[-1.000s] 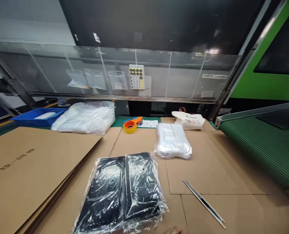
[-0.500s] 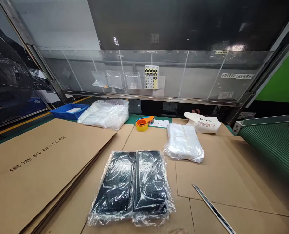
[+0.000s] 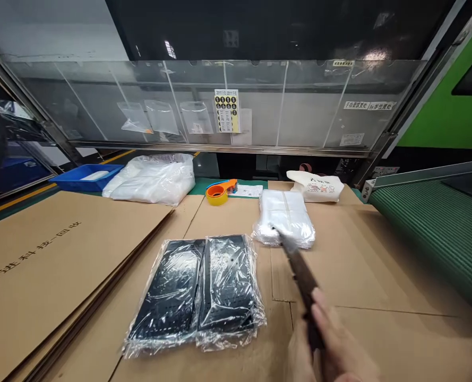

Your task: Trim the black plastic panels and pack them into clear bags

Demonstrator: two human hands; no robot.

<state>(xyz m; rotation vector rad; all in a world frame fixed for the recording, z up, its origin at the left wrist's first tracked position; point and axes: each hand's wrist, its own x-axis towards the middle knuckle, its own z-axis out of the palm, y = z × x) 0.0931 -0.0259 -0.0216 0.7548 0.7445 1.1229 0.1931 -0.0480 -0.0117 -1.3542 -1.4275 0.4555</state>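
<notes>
My right hand [image 3: 337, 334] is at the lower right, blurred by motion, with its fingers closed around a slim utility knife [image 3: 301, 268]. The knife looks dark and blurred; its tip points up and left, in front of a stack of clear plastic bags [image 3: 285, 209] bound by a band. Blurred skin left of the handle seems to belong to the same hand. My left hand does not show. To the left of the knife, two flat black perforated panels [image 3: 168, 289] [image 3: 228, 284] in clear wrap lie side by side on cardboard.
Flat cardboard sheets [image 3: 72, 249] are stacked at left. Along the back stand a blue tray [image 3: 70, 180], a bulky plastic bag [image 3: 152, 180], an orange tape dispenser [image 3: 220, 193] and a white printed pouch [image 3: 317, 185]. A green ribbed conveyor [image 3: 438, 223] borders the right.
The knife, lying on the cardboard at the right before, is now up in my right hand, which has come into view. The view has turned slightly, shifting everything left and up.
</notes>
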